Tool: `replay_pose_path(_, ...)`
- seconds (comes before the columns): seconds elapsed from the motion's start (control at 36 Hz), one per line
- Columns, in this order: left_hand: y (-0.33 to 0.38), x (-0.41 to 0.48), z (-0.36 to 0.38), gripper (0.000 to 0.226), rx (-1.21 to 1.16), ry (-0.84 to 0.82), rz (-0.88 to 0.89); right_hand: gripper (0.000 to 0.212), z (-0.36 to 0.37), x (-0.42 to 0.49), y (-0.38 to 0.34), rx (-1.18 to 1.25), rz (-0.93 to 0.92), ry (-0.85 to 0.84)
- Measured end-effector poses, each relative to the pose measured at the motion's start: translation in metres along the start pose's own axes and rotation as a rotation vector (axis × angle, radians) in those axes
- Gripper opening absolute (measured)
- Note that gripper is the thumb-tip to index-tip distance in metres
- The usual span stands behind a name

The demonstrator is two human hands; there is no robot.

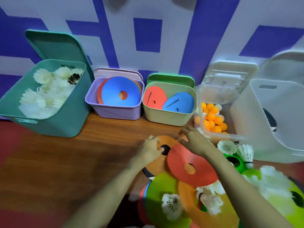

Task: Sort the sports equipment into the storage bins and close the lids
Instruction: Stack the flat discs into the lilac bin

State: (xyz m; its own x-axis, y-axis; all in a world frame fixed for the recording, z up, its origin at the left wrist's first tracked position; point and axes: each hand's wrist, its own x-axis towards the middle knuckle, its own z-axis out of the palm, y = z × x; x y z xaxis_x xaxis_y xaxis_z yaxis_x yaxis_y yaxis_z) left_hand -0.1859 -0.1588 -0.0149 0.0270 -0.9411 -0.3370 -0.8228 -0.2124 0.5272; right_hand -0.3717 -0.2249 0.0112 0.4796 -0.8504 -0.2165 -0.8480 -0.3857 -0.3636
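Since the orange disc (167, 141) lies half under the red disc (189, 165) at lower centre of the worktop (98, 145), lifting one may drag the other and tip shuttlecocks (171, 205) off the pile below. Left hand (152, 149) pinches the orange disc, thumb at its hole. Right hand (195, 141) has its fingers spread and arched over the red disc's far edge, grip unclear. Wrong-bin drop also possible, since two bins hold discs.

Bins, lids open:
- **Teal bin** (65, 124), upper left: shuttlecocks.
- **Purple bin** (115, 112): blue disc over orange ones.
- **Cream bin** (167, 120): red and blue discs.
- **Clear box** (213, 135): orange and white balls.
- **White bin** (263, 137), right: contents unclear.
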Motion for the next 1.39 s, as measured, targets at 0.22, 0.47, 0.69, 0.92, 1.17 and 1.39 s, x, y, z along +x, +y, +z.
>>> replay_pose_path(0.22, 0.025, -0.003, 0.04, 0.041, 0.064, -0.123, -0.04, 0.036, 0.029, -0.044, 0.044, -0.22, 0.186, 0.116)
replay_pose_path(0.47, 0.035, 0.001, 0.043, 0.025, -0.252, -0.008, -0.138, 0.034, 0.04, -0.051, 0.054, -0.121, 0.274, 0.097)
replay_pose_path(0.69, 0.012, 0.005, -0.005, 0.027, -0.191, 0.294, -0.119, 0.034, 0.031, -0.041, 0.041, -0.028, 0.222, 0.178)
replay_pose_path(0.92, -0.02, -0.004, -0.036, 0.033, -0.112, 0.381, -0.222, 0.057, 0.033, 0.001, 0.022, -0.083, 0.12, 0.138)
replay_pose_path(1.17, -0.037, -0.01, -0.04, 0.027, -0.155, 0.456, -0.265, 0.024, 0.036, 0.032, 0.025, -0.229, 0.104, -0.022)
replay_pose_path(1.39, -0.049, -0.009, -0.051, 0.031, -0.307, 0.715, -0.297, 0.016, -0.005, 0.041, 0.0, 0.022, -0.137, -0.088)
